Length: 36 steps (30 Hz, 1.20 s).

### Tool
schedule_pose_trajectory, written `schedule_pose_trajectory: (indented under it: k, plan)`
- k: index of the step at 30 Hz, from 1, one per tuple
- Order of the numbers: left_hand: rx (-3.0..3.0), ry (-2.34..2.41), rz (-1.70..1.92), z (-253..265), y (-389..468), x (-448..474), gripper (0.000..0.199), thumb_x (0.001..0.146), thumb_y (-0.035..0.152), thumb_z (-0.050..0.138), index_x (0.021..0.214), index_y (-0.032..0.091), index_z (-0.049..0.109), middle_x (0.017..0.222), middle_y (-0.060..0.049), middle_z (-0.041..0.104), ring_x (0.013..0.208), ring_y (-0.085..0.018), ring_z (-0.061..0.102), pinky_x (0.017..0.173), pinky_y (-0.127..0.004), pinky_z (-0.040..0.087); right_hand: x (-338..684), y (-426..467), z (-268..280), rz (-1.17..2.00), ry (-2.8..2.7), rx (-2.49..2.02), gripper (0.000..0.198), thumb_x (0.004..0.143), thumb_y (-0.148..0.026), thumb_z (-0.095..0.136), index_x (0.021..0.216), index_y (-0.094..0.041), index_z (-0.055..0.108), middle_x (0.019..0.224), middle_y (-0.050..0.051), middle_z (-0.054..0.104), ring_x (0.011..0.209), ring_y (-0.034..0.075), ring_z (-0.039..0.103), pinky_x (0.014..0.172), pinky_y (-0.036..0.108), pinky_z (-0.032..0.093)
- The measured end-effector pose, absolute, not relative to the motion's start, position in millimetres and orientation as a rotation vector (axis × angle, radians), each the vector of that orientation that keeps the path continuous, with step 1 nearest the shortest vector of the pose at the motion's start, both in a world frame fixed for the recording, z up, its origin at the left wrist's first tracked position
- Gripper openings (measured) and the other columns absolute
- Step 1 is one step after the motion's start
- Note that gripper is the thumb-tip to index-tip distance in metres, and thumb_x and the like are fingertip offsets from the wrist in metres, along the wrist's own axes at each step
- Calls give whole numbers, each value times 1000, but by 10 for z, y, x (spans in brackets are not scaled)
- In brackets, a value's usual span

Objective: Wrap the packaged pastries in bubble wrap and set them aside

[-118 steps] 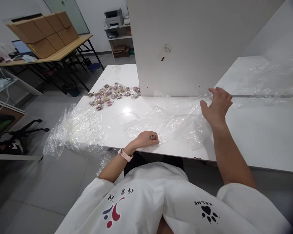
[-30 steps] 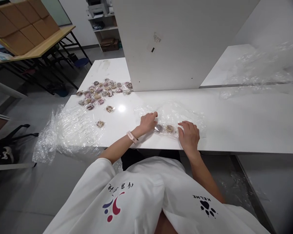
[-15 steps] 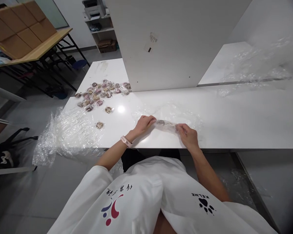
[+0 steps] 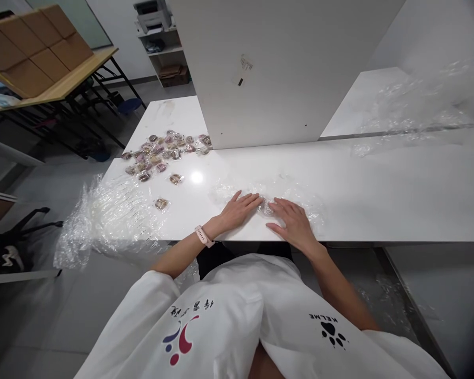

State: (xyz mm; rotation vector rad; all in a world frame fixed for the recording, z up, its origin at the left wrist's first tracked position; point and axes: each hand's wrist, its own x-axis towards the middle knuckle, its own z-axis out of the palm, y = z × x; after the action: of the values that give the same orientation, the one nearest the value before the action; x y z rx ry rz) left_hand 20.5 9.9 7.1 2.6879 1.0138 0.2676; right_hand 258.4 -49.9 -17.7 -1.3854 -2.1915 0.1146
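On the white table (image 4: pixel 379 195), near its front edge, lies a small bundle in clear plastic wrap (image 4: pixel 265 207); what is inside is mostly covered. My left hand (image 4: pixel 239 210) lies open and flat, its fingertips touching the bundle's left side. From the right, my right hand (image 4: pixel 292 221) rests on the wrap with fingers spread and thumb apart. A loose clear plastic sheet (image 4: pixel 304 192) spreads around and beyond both hands.
Several small wrapped pieces (image 4: pixel 158 152) are heaped at the table's left. Two more, one wrapped piece (image 4: pixel 176 179) and another wrapped piece (image 4: pixel 161 203), lie nearer. Bubble wrap (image 4: pixel 114 210) hangs over the left front edge. A white upright panel (image 4: pixel 284 79) stands behind.
Both hands have let go of the ends of the stretched wrapped strip. They now lie flat and closer together, and the wrap is bunched up between them on the table.
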Motion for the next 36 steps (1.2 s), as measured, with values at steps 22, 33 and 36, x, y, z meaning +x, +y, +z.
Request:
schedule_pose_trajectory:
  k: [22, 33, 36]
  plan:
    - [1208, 1443, 862, 233, 265, 638, 29, 91, 31, 56, 116, 17, 56, 121, -13, 65, 110, -23, 64, 96, -43, 53, 2530, -366, -390, 158, -2114, -1468, 37, 100, -37, 47, 130, -29, 66, 125, 7, 65, 106, 26, 54, 90, 41, 43]
    - [2724, 1207, 343, -134, -94, 631, 61, 101, 45, 40, 157, 23, 28, 165, -13, 24, 153, -32, 20, 122, -66, 4, 2762, -796, -239, 74, -1799, -1518, 35, 100, -32, 45, 125, -22, 66, 126, 12, 66, 118, 27, 58, 101, 47, 44]
    - [2749, 1189, 351, -152, -101, 597, 56, 101, 40, 43, 155, 34, 30, 166, -10, 19, 154, -33, 14, 122, -65, 11, 3068, -1066, -239, -170, -1423, -1921, 39, 100, -40, 43, 113, -16, 71, 110, 17, 70, 106, 32, 61, 92, 50, 45]
